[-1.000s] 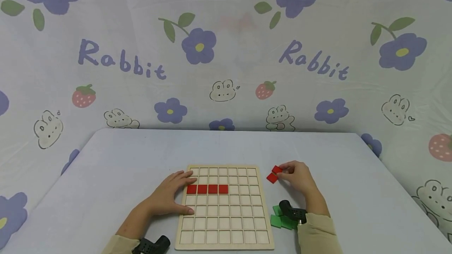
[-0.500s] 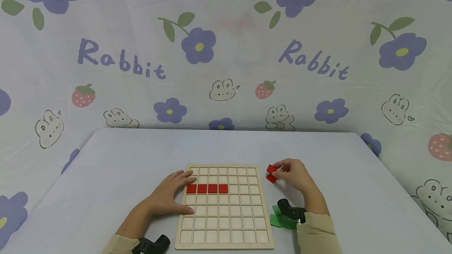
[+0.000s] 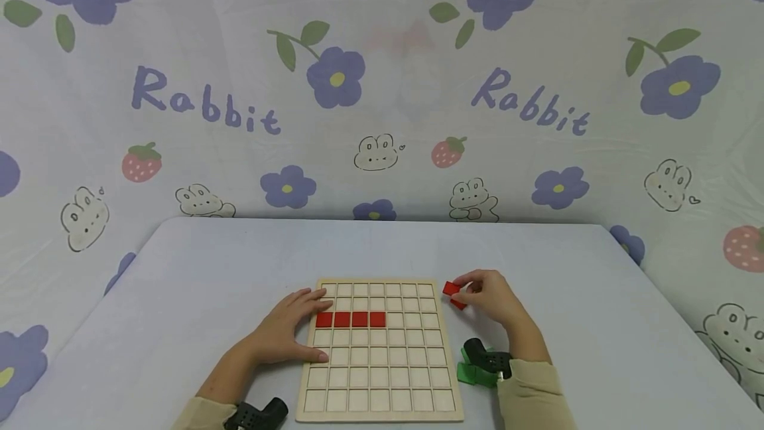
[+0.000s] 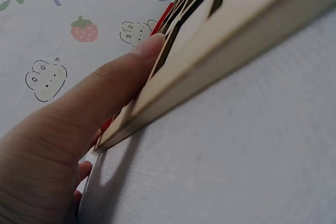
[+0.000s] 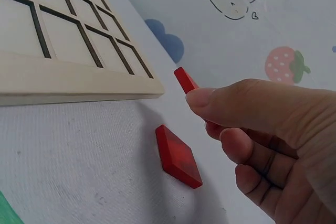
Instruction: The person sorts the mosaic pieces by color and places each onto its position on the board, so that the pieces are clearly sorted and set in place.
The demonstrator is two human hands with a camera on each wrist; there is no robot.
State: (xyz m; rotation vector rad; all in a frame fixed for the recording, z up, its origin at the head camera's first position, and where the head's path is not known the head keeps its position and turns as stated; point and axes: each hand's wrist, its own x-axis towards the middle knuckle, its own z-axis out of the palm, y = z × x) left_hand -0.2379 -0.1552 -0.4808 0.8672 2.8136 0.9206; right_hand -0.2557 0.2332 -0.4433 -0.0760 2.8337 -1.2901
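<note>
A wooden grid board (image 3: 379, 417) lies flat on the white table. Several red square tiles (image 3: 359, 319) fill the left part of its third row from the far edge. My left hand (image 3: 280, 330) rests over the board's left edge, fingers and thumb spread onto the frame and outer cells. Off the board's far right corner, my right hand (image 3: 492, 297) pinches a red tile (image 5: 185, 80) between thumb and fingers, raised over the table. Just below it, another red tile (image 5: 178, 158) lies on the tabletop, mostly covered by the fingers in the head view.
Several green tiles (image 3: 475, 375) lie right of the board, partly hidden under the black camera (image 3: 486, 356) on my right wrist. A second black camera (image 3: 262, 413) sits on my left wrist. Behind the table (image 3: 239, 251) hangs a rabbit-and-flower patterned cloth (image 3: 406, 105).
My right hand has moved left toward the board with the pinched red tile, now overlapping more of the tile on the table. My left hand and the board have stayed put.
</note>
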